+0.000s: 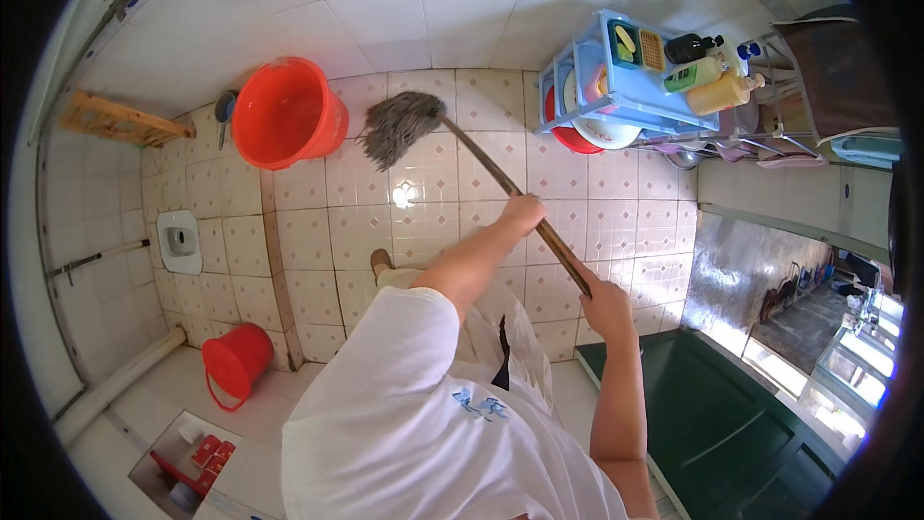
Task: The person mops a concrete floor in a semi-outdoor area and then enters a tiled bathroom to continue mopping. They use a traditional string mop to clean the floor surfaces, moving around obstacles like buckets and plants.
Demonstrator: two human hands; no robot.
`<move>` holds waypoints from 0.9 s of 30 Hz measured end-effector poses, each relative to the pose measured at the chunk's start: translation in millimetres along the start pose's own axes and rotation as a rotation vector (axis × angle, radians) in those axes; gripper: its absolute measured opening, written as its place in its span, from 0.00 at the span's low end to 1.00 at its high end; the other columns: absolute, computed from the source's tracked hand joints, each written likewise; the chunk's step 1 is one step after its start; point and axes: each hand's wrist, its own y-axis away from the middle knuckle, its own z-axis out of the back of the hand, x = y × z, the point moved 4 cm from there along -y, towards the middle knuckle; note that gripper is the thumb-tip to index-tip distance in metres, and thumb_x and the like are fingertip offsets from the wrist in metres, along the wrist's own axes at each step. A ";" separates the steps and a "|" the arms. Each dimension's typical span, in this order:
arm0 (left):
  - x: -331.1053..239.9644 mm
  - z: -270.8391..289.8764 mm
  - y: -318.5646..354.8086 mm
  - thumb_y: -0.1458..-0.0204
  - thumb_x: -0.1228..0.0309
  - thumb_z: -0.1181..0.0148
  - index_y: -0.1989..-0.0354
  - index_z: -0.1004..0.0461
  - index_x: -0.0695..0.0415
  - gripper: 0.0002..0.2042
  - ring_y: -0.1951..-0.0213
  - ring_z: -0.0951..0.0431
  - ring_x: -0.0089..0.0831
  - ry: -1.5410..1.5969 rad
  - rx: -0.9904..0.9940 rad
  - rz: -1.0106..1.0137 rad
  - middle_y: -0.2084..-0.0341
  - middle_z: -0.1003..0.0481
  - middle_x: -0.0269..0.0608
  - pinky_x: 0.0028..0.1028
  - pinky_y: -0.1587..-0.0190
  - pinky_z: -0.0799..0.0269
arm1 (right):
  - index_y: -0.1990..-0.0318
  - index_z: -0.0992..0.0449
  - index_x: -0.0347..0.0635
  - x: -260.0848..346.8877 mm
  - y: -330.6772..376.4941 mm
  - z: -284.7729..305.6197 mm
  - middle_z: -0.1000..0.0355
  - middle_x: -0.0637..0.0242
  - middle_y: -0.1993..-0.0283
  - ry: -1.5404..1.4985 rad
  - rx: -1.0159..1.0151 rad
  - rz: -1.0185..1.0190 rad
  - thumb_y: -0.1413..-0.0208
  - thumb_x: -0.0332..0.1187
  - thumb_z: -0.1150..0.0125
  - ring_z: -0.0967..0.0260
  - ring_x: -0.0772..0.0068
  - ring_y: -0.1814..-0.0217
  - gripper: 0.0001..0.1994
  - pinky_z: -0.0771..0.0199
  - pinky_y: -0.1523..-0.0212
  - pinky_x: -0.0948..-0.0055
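A mop with a grey string head rests on the tiled floor close to the far wall. Its long wooden handle slants from the head toward the near right. Partway along that handle, my left hand is closed round it. My right hand grips the handle near its end. Nearest the mop head, to its left, stands a large red bucket with its open top facing me.
A blue shelf rack with bottles and basins stands far right. At left are a squat toilet, a wooden stool and a dipper. A smaller red bucket sits near left. A green door is near right.
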 end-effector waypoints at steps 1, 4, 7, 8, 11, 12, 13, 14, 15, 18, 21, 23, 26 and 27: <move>-9.3 -6.7 -9.7 0.56 0.72 0.47 0.70 0.23 0.50 0.07 0.56 0.29 0.35 -0.019 0.030 0.000 0.66 0.26 0.39 0.48 0.52 0.39 | 0.39 0.44 0.64 -8.8 2.1 -3.1 0.30 0.52 0.71 -0.043 0.006 -0.024 0.53 0.27 0.48 0.31 0.51 0.66 0.31 0.32 0.63 0.56; -36.2 -25.4 -26.2 0.55 0.72 0.48 0.70 0.23 0.54 0.07 0.55 0.29 0.35 -0.085 0.086 -0.060 0.65 0.26 0.40 0.49 0.48 0.41 | 0.38 0.46 0.62 -25.2 15.7 -8.8 0.29 0.52 0.69 -0.113 0.010 -0.101 0.53 0.27 0.48 0.31 0.49 0.65 0.32 0.33 0.62 0.55; -61.6 -15.5 -23.1 0.57 0.74 0.48 0.71 0.23 0.55 0.07 0.55 0.28 0.36 -0.143 0.196 -0.141 0.65 0.25 0.40 0.49 0.47 0.41 | 0.38 0.47 0.60 -24.8 31.1 -9.9 0.28 0.52 0.65 -0.158 0.005 -0.137 0.54 0.28 0.48 0.31 0.48 0.63 0.33 0.33 0.61 0.55; -67.6 -10.7 -18.9 0.57 0.74 0.48 0.71 0.23 0.55 0.07 0.55 0.28 0.36 -0.159 0.231 -0.152 0.65 0.25 0.40 0.46 0.47 0.40 | 0.38 0.46 0.59 -21.1 36.7 -11.2 0.28 0.52 0.64 -0.160 0.000 -0.145 0.54 0.27 0.48 0.32 0.48 0.62 0.33 0.33 0.60 0.56; -69.9 -15.5 -1.1 0.61 0.75 0.45 0.74 0.23 0.56 0.06 0.58 0.27 0.38 -0.190 0.225 -0.247 0.68 0.25 0.41 0.39 0.52 0.34 | 0.38 0.45 0.57 -0.7 53.9 -13.0 0.29 0.51 0.63 -0.191 -0.016 -0.122 0.57 0.24 0.47 0.32 0.48 0.61 0.34 0.33 0.59 0.57; -66.3 -20.8 4.7 0.62 0.75 0.44 0.76 0.23 0.56 0.05 0.59 0.26 0.38 -0.199 0.204 -0.290 0.69 0.25 0.41 0.36 0.54 0.31 | 0.39 0.45 0.57 4.1 58.8 -10.9 0.29 0.51 0.63 -0.223 -0.021 -0.088 0.58 0.22 0.47 0.32 0.48 0.60 0.35 0.33 0.58 0.57; -61.3 -25.9 9.1 0.64 0.75 0.42 0.77 0.23 0.56 0.04 0.60 0.26 0.39 -0.144 0.135 -0.259 0.70 0.25 0.42 0.35 0.57 0.30 | 0.39 0.44 0.57 8.8 67.0 -8.5 0.29 0.51 0.63 -0.255 -0.026 -0.062 0.59 0.21 0.47 0.32 0.47 0.60 0.35 0.33 0.58 0.57; -55.2 -28.3 14.9 0.65 0.75 0.41 0.78 0.23 0.56 0.04 0.62 0.25 0.39 -0.092 0.066 -0.224 0.71 0.25 0.42 0.34 0.59 0.29 | 0.39 0.43 0.57 15.6 71.2 -3.6 0.29 0.49 0.64 -0.273 -0.056 -0.002 0.61 0.18 0.47 0.32 0.47 0.59 0.36 0.33 0.58 0.57; -48.8 -30.0 20.8 0.67 0.75 0.39 0.79 0.23 0.56 0.03 0.63 0.25 0.40 -0.038 -0.005 -0.187 0.71 0.25 0.43 0.33 0.62 0.28 | 0.40 0.43 0.58 26.7 74.9 1.6 0.29 0.48 0.64 -0.203 -0.021 -0.017 0.61 0.18 0.48 0.32 0.47 0.60 0.36 0.32 0.59 0.57; -41.0 -2.4 66.4 0.70 0.74 0.36 0.80 0.24 0.56 0.05 0.66 0.24 0.41 -0.001 -0.140 -0.179 0.74 0.25 0.44 0.35 0.64 0.27 | 0.40 0.42 0.60 55.3 88.4 6.4 0.29 0.46 0.67 -0.048 0.039 -0.038 0.61 0.17 0.50 0.31 0.47 0.62 0.36 0.32 0.61 0.57; 2.1 3.3 120.1 0.70 0.73 0.39 0.81 0.26 0.51 0.05 0.68 0.26 0.43 0.027 -0.239 -0.207 0.78 0.28 0.42 0.39 0.67 0.31 | 0.41 0.40 0.59 110.6 100.4 4.1 0.29 0.47 0.67 0.010 0.092 0.019 0.60 0.16 0.52 0.31 0.47 0.63 0.35 0.32 0.62 0.57; 17.6 19.9 167.7 0.73 0.71 0.33 0.80 0.26 0.53 0.09 0.68 0.26 0.44 0.130 -0.176 -0.181 0.79 0.27 0.44 0.39 0.66 0.30 | 0.42 0.39 0.59 133.6 107.6 -13.6 0.29 0.48 0.67 -0.026 0.133 0.073 0.60 0.16 0.52 0.31 0.48 0.62 0.34 0.33 0.61 0.57; 71.7 7.8 227.0 0.72 0.68 0.33 0.75 0.27 0.53 0.12 0.67 0.27 0.45 0.118 -0.301 -0.162 0.76 0.27 0.43 0.40 0.64 0.31 | 0.42 0.38 0.59 174.1 107.7 -39.1 0.29 0.48 0.65 -0.050 0.166 0.229 0.61 0.17 0.52 0.32 0.49 0.61 0.34 0.33 0.61 0.58; 79.5 9.8 246.0 0.72 0.68 0.33 0.74 0.27 0.53 0.13 0.67 0.27 0.45 0.107 -0.210 -0.111 0.75 0.27 0.43 0.40 0.64 0.31 | 0.42 0.38 0.59 182.7 105.7 -50.3 0.29 0.49 0.65 -0.066 0.174 0.276 0.61 0.17 0.52 0.32 0.49 0.61 0.34 0.33 0.61 0.58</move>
